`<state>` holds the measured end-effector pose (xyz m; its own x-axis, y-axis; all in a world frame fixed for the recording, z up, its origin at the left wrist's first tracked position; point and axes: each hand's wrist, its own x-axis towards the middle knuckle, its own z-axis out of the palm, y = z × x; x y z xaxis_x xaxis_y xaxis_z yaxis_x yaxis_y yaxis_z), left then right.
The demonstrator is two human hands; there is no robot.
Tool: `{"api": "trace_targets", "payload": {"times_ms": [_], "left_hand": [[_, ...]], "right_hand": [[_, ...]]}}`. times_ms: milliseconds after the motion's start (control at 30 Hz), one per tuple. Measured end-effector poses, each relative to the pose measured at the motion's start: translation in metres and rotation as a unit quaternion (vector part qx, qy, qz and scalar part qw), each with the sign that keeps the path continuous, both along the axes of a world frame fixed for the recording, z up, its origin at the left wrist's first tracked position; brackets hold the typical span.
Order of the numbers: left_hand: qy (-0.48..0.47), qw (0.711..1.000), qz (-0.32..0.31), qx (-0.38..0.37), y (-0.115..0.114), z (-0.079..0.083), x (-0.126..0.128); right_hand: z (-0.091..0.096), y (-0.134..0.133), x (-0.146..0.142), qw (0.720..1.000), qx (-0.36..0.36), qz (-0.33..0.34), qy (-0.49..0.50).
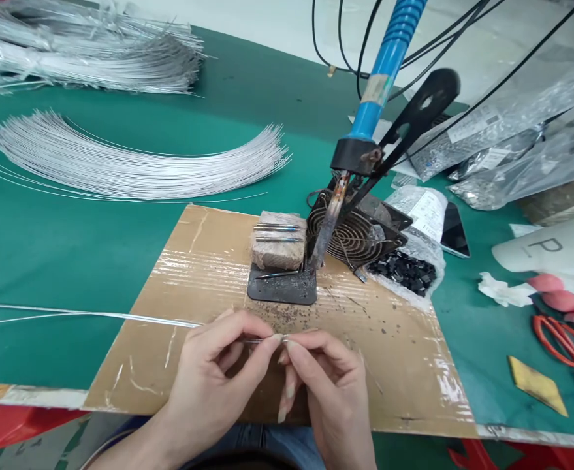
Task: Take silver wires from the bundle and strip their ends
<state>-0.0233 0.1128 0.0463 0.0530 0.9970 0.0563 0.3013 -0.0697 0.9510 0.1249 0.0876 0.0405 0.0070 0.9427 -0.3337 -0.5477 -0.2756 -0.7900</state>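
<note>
Thin white wires (pixel 144 318) come in from the left edge and run into my left hand (pixel 223 365). That hand is closed on them, thumb and forefinger pinching close to their ends. My right hand (pixel 328 375) meets it fingertip to fingertip, pinched at the wire ends; whatever is between its fingers is too small to make out. Both hands are over a cardboard sheet (pixel 169 274). Just beyond them, a soldering iron (pixel 333 215) with a blue handle is clamped tip down above a black plate (pixel 281 294). A wrapped block (pixel 279 254) there carries several thin metal rods (pixel 279 228).
A curved bundle of white wires (pixel 144 166) lies at the back left, with more wire bundles (pixel 85 52) behind it. Right of the iron are a round-grilled fan (pixel 355 235) and a bag of small black parts (pixel 407 271). Orange-handled scissors (pixel 561 346) and a yellow sponge (pixel 536 385) lie far right.
</note>
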Motion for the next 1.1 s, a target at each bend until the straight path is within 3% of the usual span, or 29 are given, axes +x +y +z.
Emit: {"api": "trace_targets", "payload": {"times_ms": [500, 767, 933, 1100], "left_hand": [[0.041, 0.999, -0.021, 0.018, -0.001, 0.000, -0.001], [0.033, 0.999, -0.001, -0.004, -0.002, -0.001, 0.000], [0.031, 0.999, 0.004, 0.023, -0.002, -0.005, -0.001], [0.052, 0.998, 0.009, 0.046, -0.002, -0.001, 0.002]], "right_hand": [[0.003, 0.009, 0.020, 0.996, -0.018, 0.087, 0.008], [0.004, 0.007, 0.012, 0.998, -0.029, 0.059, 0.018], [0.002, 0.005, 0.007, 0.999, -0.025, 0.038, 0.023], [0.004, 0.004, 0.000, 0.999, -0.029, 0.005, 0.034]]}}
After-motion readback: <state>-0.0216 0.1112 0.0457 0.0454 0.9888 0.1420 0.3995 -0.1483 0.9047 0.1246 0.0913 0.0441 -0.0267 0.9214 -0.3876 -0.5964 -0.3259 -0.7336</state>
